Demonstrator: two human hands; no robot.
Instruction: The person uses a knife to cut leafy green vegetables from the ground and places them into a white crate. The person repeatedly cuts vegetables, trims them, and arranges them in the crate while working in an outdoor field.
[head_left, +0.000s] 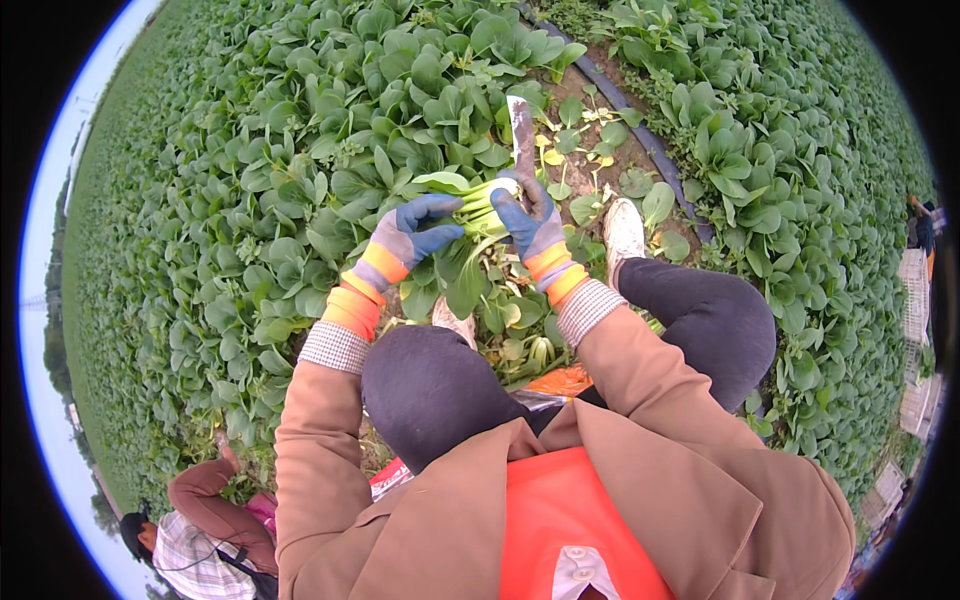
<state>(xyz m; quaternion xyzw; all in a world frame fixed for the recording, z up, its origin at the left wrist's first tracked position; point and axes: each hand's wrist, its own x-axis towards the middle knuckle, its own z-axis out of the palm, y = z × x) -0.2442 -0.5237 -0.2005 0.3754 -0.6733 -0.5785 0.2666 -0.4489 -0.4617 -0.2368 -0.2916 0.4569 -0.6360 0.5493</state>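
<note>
Before me is a head of bok choy (484, 206), its pale cut base turned right and its stalks fanning left. My right hand (531, 217), in a blue and grey work glove, grips a flat-bladed knife (522, 135) and has its thumb against the base. The dirt-streaked blade points away from me; the handle is hidden in the glove. My left hand (424, 231), gloved alike, is at the leafy side with thumb and fingers curved apart, the tips by the stalks. Whether they pinch a stalk cannot be told. A loose green leaf (466, 281) hangs below the head.
Dense bok choy plants (300, 187) surround me. A dark drip hose (652, 142) crosses the soil, with yellowed leaves (553, 157) beside it. Trimmed leaves (517, 307) lie between my shoes. Another person (217, 540) crouches at lower left. White crates (915, 292) stand far right.
</note>
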